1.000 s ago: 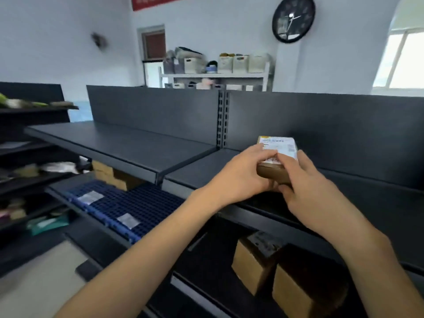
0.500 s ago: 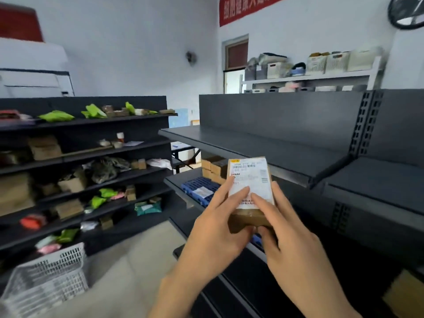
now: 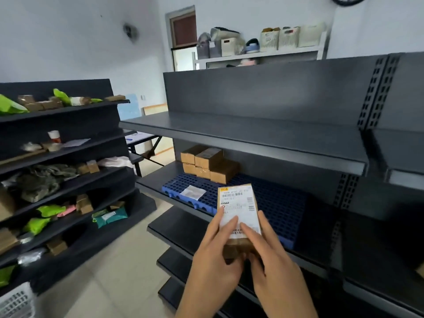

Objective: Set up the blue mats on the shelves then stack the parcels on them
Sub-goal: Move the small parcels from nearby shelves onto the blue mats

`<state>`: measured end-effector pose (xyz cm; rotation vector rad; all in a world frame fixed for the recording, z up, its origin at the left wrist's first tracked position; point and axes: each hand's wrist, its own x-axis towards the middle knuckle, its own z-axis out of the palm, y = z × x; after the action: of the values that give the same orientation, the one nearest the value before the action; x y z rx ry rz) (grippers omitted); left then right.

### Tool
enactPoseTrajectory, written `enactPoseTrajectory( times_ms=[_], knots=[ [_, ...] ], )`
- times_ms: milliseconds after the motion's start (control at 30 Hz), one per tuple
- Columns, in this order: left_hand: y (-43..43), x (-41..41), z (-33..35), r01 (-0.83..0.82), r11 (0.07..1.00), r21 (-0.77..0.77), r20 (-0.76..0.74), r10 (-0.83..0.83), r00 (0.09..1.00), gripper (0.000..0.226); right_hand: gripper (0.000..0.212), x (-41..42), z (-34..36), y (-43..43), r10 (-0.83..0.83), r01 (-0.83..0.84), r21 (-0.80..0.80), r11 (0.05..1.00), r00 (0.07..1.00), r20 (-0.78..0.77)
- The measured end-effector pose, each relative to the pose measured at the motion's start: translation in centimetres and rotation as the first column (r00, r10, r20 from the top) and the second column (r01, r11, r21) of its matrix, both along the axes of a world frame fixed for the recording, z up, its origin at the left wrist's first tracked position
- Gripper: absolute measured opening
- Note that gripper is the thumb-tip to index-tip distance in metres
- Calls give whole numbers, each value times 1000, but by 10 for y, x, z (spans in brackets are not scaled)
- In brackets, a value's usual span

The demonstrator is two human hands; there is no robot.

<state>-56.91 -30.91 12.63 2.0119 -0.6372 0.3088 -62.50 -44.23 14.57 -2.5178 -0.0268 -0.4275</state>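
Between my two hands: a small brown cardboard parcel (image 3: 239, 216), label side up, its white shipping label printed with barcodes.
Left hand (image 3: 212, 260): fingers (image 3: 227, 226) laid flat over the label's lower left, thumb tucked under the parcel's near end, so the box is pinched from that side.
Right hand (image 3: 275, 267): fingers (image 3: 252, 235) slanted across the label's lower right and along the right edge, clamping the other side; the thumb meets the parcel's near brown end.
Parcel's place: held in the air, tilted away from me, its far end over the front edge of the blue mat (image 3: 275, 203).
Just beyond my fingertips: that blue grid mat lying on the middle shelf (image 3: 156, 180) of the dark grey rack, a white slip of paper (image 3: 192, 192) resting on its left part.
Farther back and left of my fingers: a stack of brown boxes (image 3: 206, 164) two layers high, standing at the mat's rear left corner against the back panel.
Above my hands: the top shelf (image 3: 252, 138), bare grey metal.
Below my hands: lower black shelves (image 3: 181, 226) stepping out towards me.
Far left of my left hand: another dark rack (image 3: 68, 157) crowded with green mailer bags (image 3: 11, 106), small cartons and a crumpled grey bundle.
Bottom left corner: the rim of a white plastic basket (image 3: 16, 301) on the tiled floor.
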Motion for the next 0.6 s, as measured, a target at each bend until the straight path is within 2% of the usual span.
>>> enactPoseTrajectory(
  times_ms=[267,400,533,600],
  knots=[
    [-10,172,-14,101,991,-91,37,-98,995,80,66,170,-19,2,-124,103,169,980,985,117],
    [-13,258,-12,120,991,-57,46,-117,992,66,64,254,-23,0,-126,99,212,972,985,117],
    [-21,327,-19,94,995,42,62,-96,993,59,66,316,-29,-3,-198,191,203,960,980,13],
    [-26,354,-22,106,992,68,66,-111,992,60,63,338,-34,-5,-225,209,199,958,972,64]
  ],
)
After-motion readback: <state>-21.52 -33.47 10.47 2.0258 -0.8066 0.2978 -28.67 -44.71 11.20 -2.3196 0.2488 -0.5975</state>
